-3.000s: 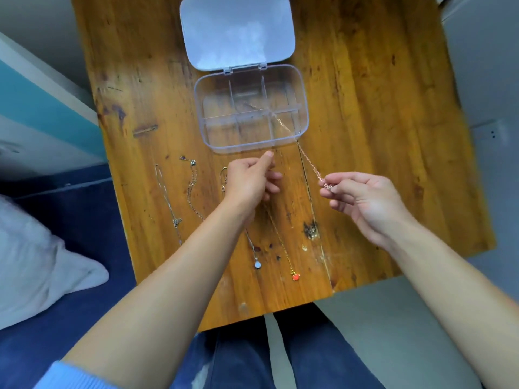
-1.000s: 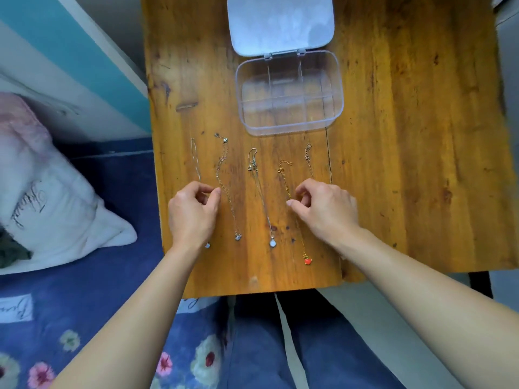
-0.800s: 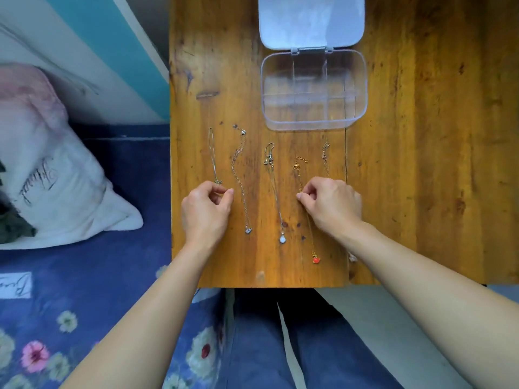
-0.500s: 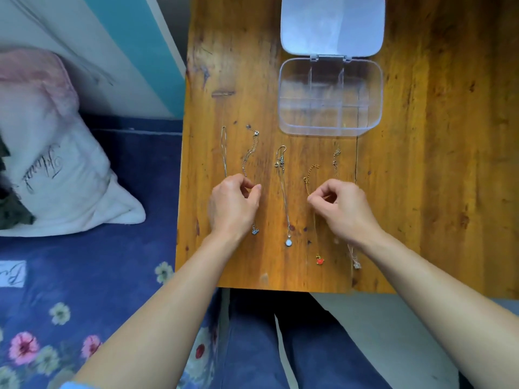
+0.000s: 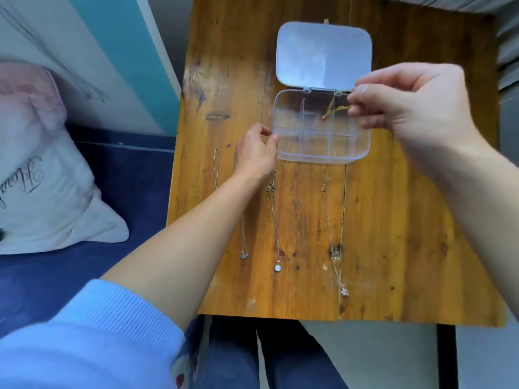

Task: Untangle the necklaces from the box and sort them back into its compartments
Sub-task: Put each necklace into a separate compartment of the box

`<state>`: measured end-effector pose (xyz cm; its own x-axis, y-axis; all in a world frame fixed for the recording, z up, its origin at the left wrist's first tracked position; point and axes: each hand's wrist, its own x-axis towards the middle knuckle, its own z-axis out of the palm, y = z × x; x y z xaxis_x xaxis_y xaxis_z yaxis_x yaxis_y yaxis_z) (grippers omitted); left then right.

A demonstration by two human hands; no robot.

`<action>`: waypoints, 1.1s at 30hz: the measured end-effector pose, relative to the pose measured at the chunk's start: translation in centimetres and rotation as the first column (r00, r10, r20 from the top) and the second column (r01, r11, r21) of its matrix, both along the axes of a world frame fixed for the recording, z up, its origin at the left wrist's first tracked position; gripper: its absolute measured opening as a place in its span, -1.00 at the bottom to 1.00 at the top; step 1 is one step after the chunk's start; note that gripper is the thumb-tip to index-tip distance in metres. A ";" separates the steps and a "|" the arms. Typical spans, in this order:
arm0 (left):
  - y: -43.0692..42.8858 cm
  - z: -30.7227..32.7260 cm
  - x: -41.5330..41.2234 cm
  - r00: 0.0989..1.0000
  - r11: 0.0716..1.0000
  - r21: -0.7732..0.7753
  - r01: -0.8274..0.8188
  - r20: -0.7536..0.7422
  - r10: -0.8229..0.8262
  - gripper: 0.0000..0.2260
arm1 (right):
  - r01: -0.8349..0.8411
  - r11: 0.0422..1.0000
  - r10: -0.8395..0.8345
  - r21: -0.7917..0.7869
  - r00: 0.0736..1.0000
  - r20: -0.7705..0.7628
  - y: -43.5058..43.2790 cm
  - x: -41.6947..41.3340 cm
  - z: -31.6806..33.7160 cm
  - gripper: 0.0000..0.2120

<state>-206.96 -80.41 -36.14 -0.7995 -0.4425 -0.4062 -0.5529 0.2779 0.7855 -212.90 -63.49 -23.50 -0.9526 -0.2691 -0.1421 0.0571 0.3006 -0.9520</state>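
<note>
A clear plastic box (image 5: 320, 157) with several compartments sits open on the wooden table (image 5: 393, 220), its lid (image 5: 323, 54) folded back. My right hand (image 5: 407, 102) pinches a bunched gold necklace with a red charm (image 5: 332, 109) above the box's upper right compartments. My left hand (image 5: 257, 154) touches the box's left edge with its fingertips. Several silver necklaces lie straight on the table below the box: one with a round white pendant (image 5: 276, 220), one further right (image 5: 332, 237), one partly under my left arm (image 5: 243, 248), and a thin chain (image 5: 216, 167) at far left.
A white pillow (image 5: 42, 178) lies on blue bedding (image 5: 126, 169) left of the table. A teal and white wall panel (image 5: 126, 51) stands behind it. The table's front edge (image 5: 280, 315) is near my lap.
My right hand has lifted the gold red-charm necklace off the table and carried it over the box. My left hand moved up from the necklaces to the box's left edge.
</note>
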 end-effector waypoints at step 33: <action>-0.2 -2.1 0.5 0.990 0.950 0.299 -0.086 -0.083 0.116 -0.94 | 0.234 0.876 -0.175 0.421 0.969 -0.175 1.8 -6.5 -6.5 -0.87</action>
